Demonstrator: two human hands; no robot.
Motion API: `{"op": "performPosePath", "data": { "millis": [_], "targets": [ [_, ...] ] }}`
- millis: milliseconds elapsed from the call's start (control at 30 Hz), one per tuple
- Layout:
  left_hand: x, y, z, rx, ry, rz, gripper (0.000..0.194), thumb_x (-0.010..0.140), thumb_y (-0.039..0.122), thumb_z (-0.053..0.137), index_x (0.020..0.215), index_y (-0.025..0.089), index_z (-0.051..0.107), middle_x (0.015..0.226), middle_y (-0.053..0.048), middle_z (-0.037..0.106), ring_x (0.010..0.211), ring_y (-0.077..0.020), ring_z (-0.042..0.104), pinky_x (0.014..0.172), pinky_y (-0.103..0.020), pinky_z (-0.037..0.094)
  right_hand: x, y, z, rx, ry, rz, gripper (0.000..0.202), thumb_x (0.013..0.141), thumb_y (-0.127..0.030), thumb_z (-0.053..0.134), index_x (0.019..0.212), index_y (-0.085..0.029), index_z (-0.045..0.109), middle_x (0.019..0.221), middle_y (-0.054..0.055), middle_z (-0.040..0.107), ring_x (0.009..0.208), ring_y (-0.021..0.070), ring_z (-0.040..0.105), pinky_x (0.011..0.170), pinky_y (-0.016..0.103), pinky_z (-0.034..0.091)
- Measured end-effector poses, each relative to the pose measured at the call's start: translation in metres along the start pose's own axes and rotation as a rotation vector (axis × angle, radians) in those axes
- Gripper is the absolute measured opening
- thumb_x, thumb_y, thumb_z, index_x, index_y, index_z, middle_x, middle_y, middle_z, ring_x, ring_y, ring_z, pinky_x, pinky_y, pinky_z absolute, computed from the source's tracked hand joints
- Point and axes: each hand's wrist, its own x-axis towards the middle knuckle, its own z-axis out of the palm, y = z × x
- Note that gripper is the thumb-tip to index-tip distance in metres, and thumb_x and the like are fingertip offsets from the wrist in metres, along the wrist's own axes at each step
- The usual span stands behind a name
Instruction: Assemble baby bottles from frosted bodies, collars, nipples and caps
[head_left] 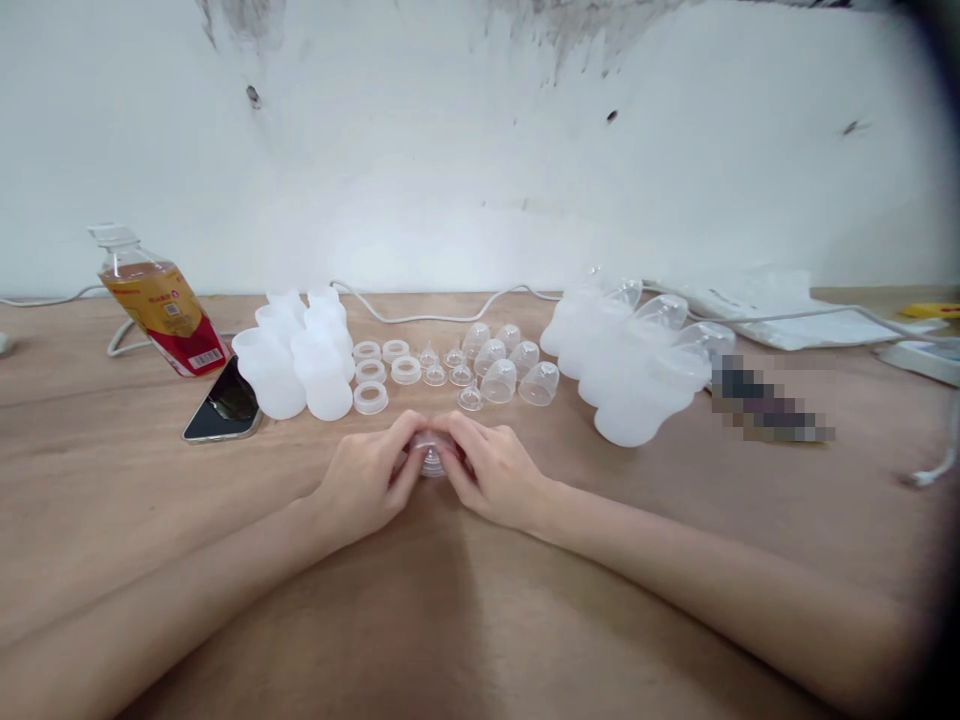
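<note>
My left hand and my right hand meet at the middle of the table, fingers curled round a clear, ridged bottle collar ring. Thumbs press its near side and fingertips cover its top, so whether a nipple sits in it is hidden. Just beyond are several loose collar rings, several clear silicone nipples and several clear dome caps. Frosted white bottle bodies stand in rows behind my left hand. Frosted bottles with clear caps on top stand to the right.
A drink bottle and a dark phone are at the left. A white cable runs along the wall. Plastic bags, a white power strip and a pixelated item lie at the right.
</note>
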Motion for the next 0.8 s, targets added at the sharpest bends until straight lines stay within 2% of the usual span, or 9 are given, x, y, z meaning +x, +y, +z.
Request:
{"op": "performPosePath", "data": {
  "millis": [67,167,300,433,533,667,800],
  "targets": [
    [0.0,-0.001,0.0,-0.035,-0.014,-0.017,0.009,0.084,0.02,0.036,0.092,0.019,0.042,0.064,0.004,0.059,0.045,-0.0098,0.054,0.044,-0.018,0.036,0.0,0.003,0.0,0.052,-0.016,0.011,0.013,0.085,-0.017,0.032,0.094,-0.015,0.042,0.078,0.004,0.059,0.058,0.0103,0.054,0.05,0.021,0.039],
    [0.0,0.0,-0.001,-0.025,0.018,0.037,0.013,0.085,0.019,0.033,0.096,0.018,0.041,0.066,0.002,0.06,0.045,-0.0104,0.054,0.045,-0.019,0.037,0.0,0.004,0.0,0.048,-0.02,-0.019,0.016,0.086,-0.017,0.032,0.099,-0.014,0.04,0.083,0.006,0.059,0.065,0.0127,0.056,0.049,0.022,0.039],
    [-0.001,0.002,-0.001,0.035,0.062,0.106,0.01,0.081,0.014,0.036,0.087,0.017,0.044,0.062,0.002,0.056,0.044,-0.0101,0.052,0.045,-0.019,0.036,0.0,0.001,0.0,-0.003,-0.019,-0.061,0.013,0.082,-0.013,0.031,0.091,-0.015,0.04,0.077,0.005,0.058,0.063,0.0134,0.056,0.046,0.021,0.036],
    [0.0,0.002,-0.001,0.021,0.06,0.061,0.009,0.079,0.014,0.038,0.083,0.019,0.044,0.059,0.004,0.053,0.043,-0.0089,0.049,0.045,-0.018,0.036,0.0,0.0,0.001,-0.021,-0.01,-0.045,0.012,0.081,-0.012,0.03,0.087,-0.016,0.04,0.072,0.003,0.057,0.06,0.0132,0.055,0.046,0.022,0.036],
    [0.001,-0.001,-0.003,-0.028,-0.025,-0.018,0.008,0.08,0.018,0.04,0.088,0.019,0.042,0.061,0.005,0.054,0.048,-0.0097,0.052,0.047,-0.019,0.037,0.0,0.005,0.002,0.004,-0.04,-0.026,0.015,0.084,-0.014,0.03,0.095,-0.016,0.04,0.08,0.005,0.058,0.064,0.0135,0.056,0.048,0.022,0.039],
    [0.001,-0.006,-0.003,-0.07,-0.129,-0.065,0.013,0.081,0.025,0.043,0.092,0.019,0.039,0.064,0.005,0.055,0.05,-0.0104,0.053,0.047,-0.02,0.038,-0.001,0.01,0.001,0.027,-0.149,-0.002,0.021,0.084,-0.017,0.033,0.104,-0.015,0.038,0.092,0.009,0.056,0.07,0.0157,0.056,0.053,0.026,0.043],
    [-0.001,-0.01,0.002,0.042,-0.074,-0.055,0.011,0.079,0.023,0.045,0.089,0.021,0.041,0.065,0.005,0.056,0.049,-0.0106,0.053,0.047,-0.02,0.037,-0.003,0.01,-0.001,0.056,-0.21,0.025,0.028,0.079,-0.015,0.041,0.107,-0.015,0.039,0.094,0.008,0.056,0.075,0.0168,0.055,0.06,0.029,0.045]
  ]
}}
